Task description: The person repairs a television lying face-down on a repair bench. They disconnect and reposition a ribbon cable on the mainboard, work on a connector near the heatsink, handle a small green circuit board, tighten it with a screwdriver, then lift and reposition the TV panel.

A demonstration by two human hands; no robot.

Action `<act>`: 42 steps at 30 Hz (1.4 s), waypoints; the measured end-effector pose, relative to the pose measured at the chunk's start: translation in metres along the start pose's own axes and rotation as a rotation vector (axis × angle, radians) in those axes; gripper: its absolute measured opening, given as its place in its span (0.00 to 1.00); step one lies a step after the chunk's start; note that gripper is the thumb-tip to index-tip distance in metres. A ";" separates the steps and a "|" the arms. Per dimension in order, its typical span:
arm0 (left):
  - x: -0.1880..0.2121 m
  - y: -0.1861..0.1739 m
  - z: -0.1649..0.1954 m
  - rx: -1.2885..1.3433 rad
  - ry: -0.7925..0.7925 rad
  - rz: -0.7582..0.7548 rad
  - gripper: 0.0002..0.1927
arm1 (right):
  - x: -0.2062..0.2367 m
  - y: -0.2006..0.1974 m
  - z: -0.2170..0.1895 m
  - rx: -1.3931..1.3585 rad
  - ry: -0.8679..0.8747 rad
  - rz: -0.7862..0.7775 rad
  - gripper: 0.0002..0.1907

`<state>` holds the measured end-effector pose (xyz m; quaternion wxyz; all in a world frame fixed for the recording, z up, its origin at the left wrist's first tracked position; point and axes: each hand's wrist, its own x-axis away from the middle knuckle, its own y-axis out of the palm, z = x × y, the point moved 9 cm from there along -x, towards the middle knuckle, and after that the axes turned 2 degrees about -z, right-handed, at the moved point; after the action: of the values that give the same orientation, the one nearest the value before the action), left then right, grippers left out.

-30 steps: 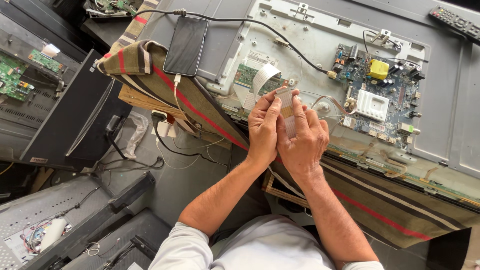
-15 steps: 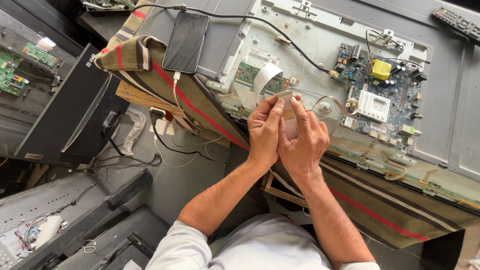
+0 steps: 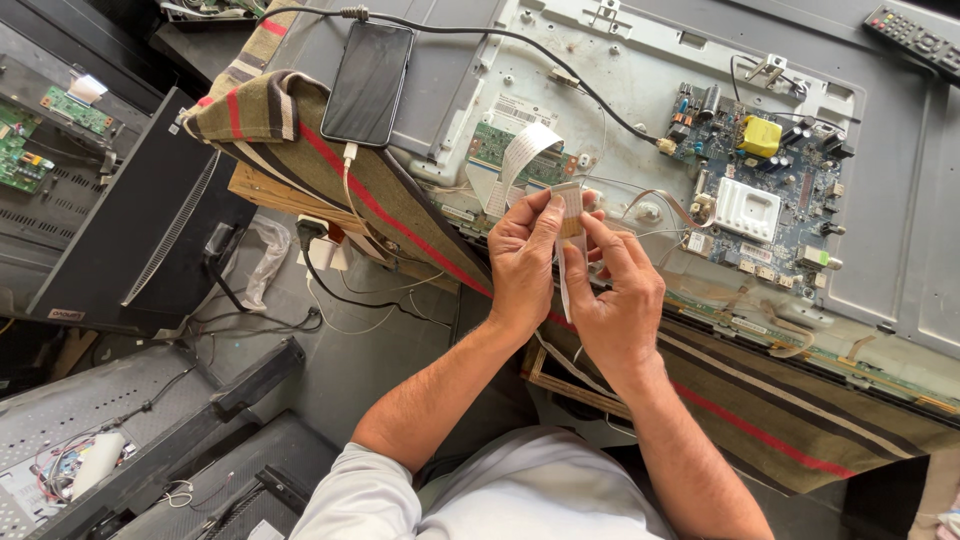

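My left hand [image 3: 523, 262] and my right hand [image 3: 612, 295] are raised together over the edge of an opened flat screen's metal back [image 3: 640, 60]. Both pinch a white flat ribbon cable [image 3: 570, 205]; its tan end sticks up between my thumbs and its tail hangs down between my palms. A second white ribbon cable [image 3: 515, 160] arcs from a small green board [image 3: 500, 148] just beyond my left hand. The blue main circuit board [image 3: 765, 190], with a yellow part and a white heat sink, lies to the right of my hands.
A black phone [image 3: 367, 70] on a cable lies on the striped brown cloth [image 3: 300, 120] at the left. A black remote [image 3: 915, 35] sits at the top right. Black panels and other open boards [image 3: 40, 140] stand on the floor at left.
My hands have lifted the ribbon cable a little and shifted their pinch, so its tan end now shows above my thumbs. The view has drawn slightly closer.
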<state>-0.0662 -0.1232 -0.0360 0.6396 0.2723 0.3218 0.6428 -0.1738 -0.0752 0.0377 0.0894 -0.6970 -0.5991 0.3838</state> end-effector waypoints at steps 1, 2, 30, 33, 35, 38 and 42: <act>0.000 0.001 0.001 -0.003 0.005 -0.007 0.11 | 0.000 -0.001 0.000 -0.013 -0.006 0.003 0.18; 0.000 0.002 0.002 -0.006 0.010 -0.015 0.11 | -0.001 -0.001 0.001 -0.026 -0.012 0.005 0.17; 0.001 -0.013 -0.020 -0.123 -0.093 -0.039 0.11 | -0.015 0.021 0.081 -0.875 0.398 0.028 0.10; -0.001 -0.013 -0.018 -0.136 -0.073 -0.041 0.11 | -0.015 0.025 0.086 -0.916 0.443 0.026 0.09; -0.001 -0.014 -0.018 -0.152 -0.073 -0.031 0.12 | -0.015 0.027 0.087 -0.954 0.434 0.033 0.09; -0.001 -0.013 -0.020 -0.126 -0.088 -0.034 0.11 | -0.014 0.029 0.089 -1.007 0.421 0.039 0.08; -0.001 -0.014 -0.020 -0.138 -0.082 -0.025 0.11 | -0.014 0.032 0.089 -1.058 0.420 0.043 0.07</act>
<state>-0.0723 -0.1257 -0.0591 0.6774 0.2498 0.2533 0.6438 -0.2067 -0.1262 -0.0361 -0.1625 -0.7201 -0.6649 -0.1137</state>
